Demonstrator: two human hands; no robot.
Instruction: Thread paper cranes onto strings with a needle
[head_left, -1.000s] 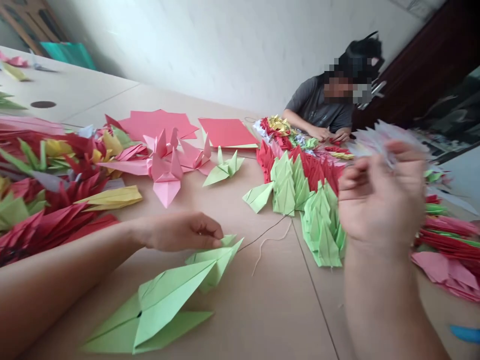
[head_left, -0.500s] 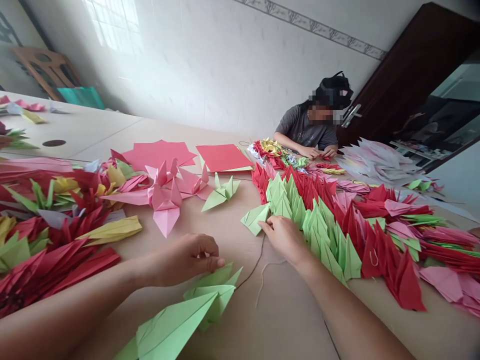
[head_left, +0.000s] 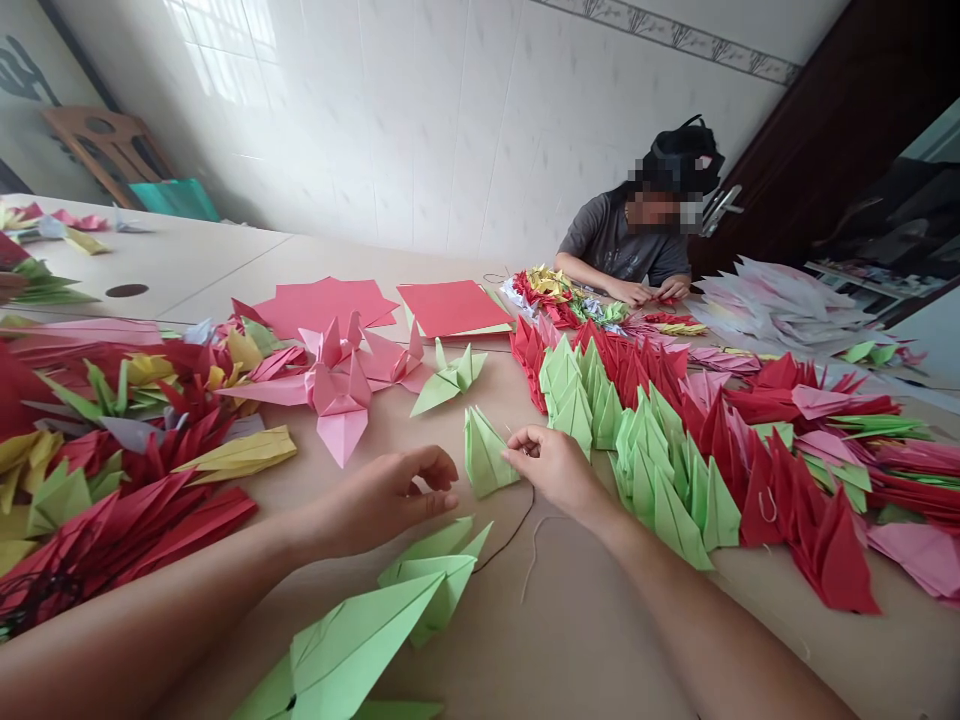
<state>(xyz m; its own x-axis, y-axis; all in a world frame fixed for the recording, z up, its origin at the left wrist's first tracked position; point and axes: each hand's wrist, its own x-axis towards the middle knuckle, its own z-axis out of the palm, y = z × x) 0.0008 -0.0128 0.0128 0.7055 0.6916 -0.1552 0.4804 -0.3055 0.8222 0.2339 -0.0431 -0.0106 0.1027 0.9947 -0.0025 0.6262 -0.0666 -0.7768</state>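
Observation:
My right hand (head_left: 551,465) is closed in a pinch at the right edge of a light green folded-paper crane (head_left: 487,455), which stands tilted above the table. From below that hand a dark thread (head_left: 521,530) runs down to a string of larger green paper cranes (head_left: 360,640) near me. My left hand (head_left: 409,490) is open, its fingers curved and thumb apart, just left of the pinched crane and holding nothing. A pale thread (head_left: 531,560) lies loose on the table. Beyond sits another green crane (head_left: 450,378), beside pink paper cranes (head_left: 341,395).
Rows of green folded cranes (head_left: 656,470) and red ones (head_left: 817,530) stand on the right. A colourful heap (head_left: 150,430) covers the left. Red paper sheets (head_left: 454,308) lie behind. Across the table a co-worker (head_left: 634,240) sits beside a white paper pile (head_left: 780,310).
The right hand has drawn the small green crane left and away from the green row, tilting it more upright. My left hand has lifted off the near cranes and its fingers have opened.

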